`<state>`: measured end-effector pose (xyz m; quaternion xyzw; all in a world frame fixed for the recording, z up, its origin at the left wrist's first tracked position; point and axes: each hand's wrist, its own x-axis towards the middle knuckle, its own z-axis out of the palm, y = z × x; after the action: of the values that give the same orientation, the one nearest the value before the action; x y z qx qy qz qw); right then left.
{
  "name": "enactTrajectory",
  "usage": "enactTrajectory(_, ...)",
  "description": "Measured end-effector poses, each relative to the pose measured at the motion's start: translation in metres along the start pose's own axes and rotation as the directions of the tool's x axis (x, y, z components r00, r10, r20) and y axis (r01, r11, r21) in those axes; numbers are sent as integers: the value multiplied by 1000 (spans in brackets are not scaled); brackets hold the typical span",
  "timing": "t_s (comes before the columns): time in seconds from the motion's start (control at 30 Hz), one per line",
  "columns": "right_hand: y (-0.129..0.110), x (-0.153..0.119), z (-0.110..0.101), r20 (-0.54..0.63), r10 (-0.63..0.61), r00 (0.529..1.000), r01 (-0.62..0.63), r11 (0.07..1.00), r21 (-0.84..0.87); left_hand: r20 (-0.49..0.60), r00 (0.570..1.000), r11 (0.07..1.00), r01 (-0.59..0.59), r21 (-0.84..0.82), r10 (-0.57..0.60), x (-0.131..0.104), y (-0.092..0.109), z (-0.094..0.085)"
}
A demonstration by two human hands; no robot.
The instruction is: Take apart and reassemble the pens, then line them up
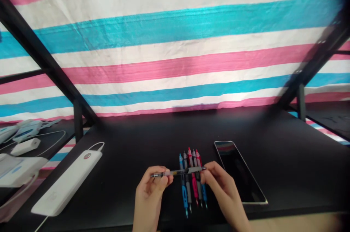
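Observation:
My left hand (154, 184) pinches one end of a dark, part-clear pen (179, 172) between thumb and fingers. At its other end, near a grey section, my right hand (220, 184) grips it, so the pen lies level across both hands. Below it on the black table, several pens lie side by side, pointing toward me: a blue pen (184, 192) at the left, a pink-red pen (194, 186) in the middle, grey ones between, and a pen with a red top and blue grip (204, 193) at the right. The held pen hides part of them.
A smartphone (240, 173) with a dark screen lies right of the pens. At the left is a long white device (68, 184) with a cable. White electronics (24, 170) and cords sit on a neighbouring table. Black frame bars (46, 57) slant before a striped sheet (175, 61).

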<state>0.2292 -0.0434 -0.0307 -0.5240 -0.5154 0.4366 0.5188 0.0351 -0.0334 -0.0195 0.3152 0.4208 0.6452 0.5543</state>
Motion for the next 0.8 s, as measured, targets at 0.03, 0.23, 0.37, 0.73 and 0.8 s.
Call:
enactTrajectory(0.03,0,0,-1,3,-5,1000,5,1000,2,9,1000,1000,-1,-4,1,0,-1,0)
enactTrajectory(0.23,3,1,-3,32,0,999,1,1000,-6,21,1000,1000,-5,-20,5,0,-1,0)
enactTrajectory(0.37,4,1,-3,15,-2,1000,1,1000,15,30,1000,999,10,-33,-9,-1,0,2)
enactTrajectory(0.73,5,0,-4,5,23,1000,-23,999,22,23,1000,999,16,-42,-15,0,-1,0)
enactTrajectory(0.8,5,0,-3,-6,24,1000,-23,998,53,28,999,999,19,-36,-18,-1,0,0)
